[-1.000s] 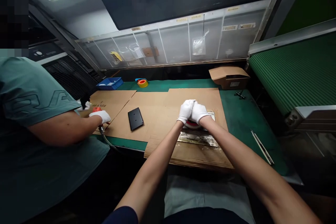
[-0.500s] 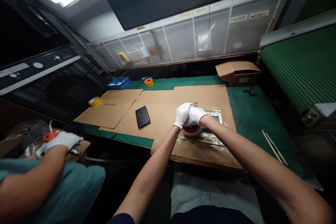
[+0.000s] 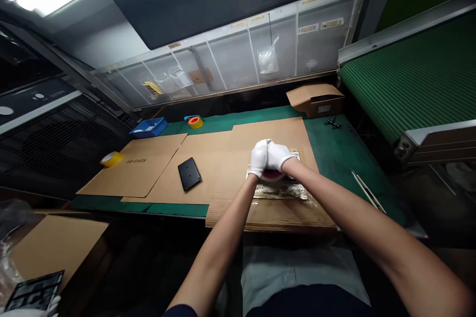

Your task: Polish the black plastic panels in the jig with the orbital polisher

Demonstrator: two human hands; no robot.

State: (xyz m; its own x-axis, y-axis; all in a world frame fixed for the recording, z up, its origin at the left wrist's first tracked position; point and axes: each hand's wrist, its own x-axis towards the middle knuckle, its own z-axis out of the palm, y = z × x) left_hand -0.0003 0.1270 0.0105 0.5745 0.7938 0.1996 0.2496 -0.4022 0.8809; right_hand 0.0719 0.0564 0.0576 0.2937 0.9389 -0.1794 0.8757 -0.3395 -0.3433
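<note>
My left hand (image 3: 259, 159) and my right hand (image 3: 278, 155), both in white gloves, are pressed together. Their fingers are closed over a round red and white thing (image 3: 272, 176), mostly covered by the gloves, so its kind is unclear. Beneath it lies a flat rectangular piece (image 3: 297, 191) with a shiny, taped-looking border. That piece rests on stacked cardboard (image 3: 267, 215) at the bench's near edge. To the left, a black flat rectangular panel (image 3: 189, 174) lies on a cardboard sheet (image 3: 219, 151).
Tape rolls (image 3: 111, 159) (image 3: 195, 122) and a blue tray (image 3: 148, 128) sit left and back. An open carton (image 3: 320, 101) stands at back right, beside a green conveyor (image 3: 409, 74). Tweezers (image 3: 368, 190) lie right. A co-worker's gloved hand (image 3: 54, 307) holds a dark panel lower left.
The view has swung, shifting the bench leftward in the picture. My hands stay closed together over the round thing. The co-worker's arm has mostly left view, and a dark panel shows at lower left.
</note>
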